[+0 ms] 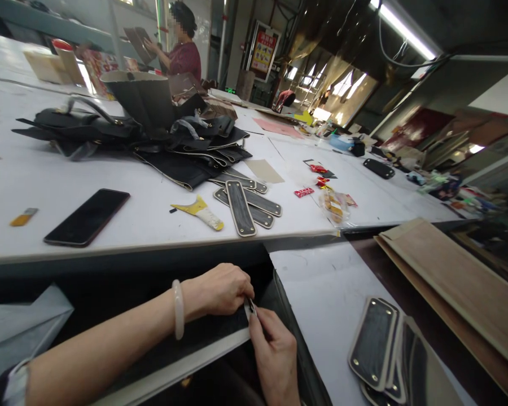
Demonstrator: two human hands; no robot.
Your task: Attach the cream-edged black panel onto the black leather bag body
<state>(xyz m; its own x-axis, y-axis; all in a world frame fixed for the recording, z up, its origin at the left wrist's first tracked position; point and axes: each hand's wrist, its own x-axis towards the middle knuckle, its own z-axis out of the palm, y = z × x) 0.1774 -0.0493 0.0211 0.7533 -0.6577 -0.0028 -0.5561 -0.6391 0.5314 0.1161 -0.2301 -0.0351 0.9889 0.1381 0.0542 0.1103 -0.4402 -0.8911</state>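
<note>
Near the front edge of the table, my left hand [222, 288], with a pale bangle on its wrist, is closed in a pinch. Close below it, the thumb and fingers of my right hand [275, 352] are pressed together. Between the fingertips of both hands is a small narrow piece with a pale edge [249, 309]; the fingers cover most of it. A long pale strip [182, 363] runs from beneath my hands toward the lower left. Whether the strip joins the small piece, I cannot tell.
On the table lie several black panels with pale rims [240, 208], a yellow-and-white tube [201, 213], a phone [87, 217] and a pile of black bags [152, 135]. More rimmed panels [372, 341] are stacked at right beside brown boards [452, 282]. A person [186, 56] works across the table.
</note>
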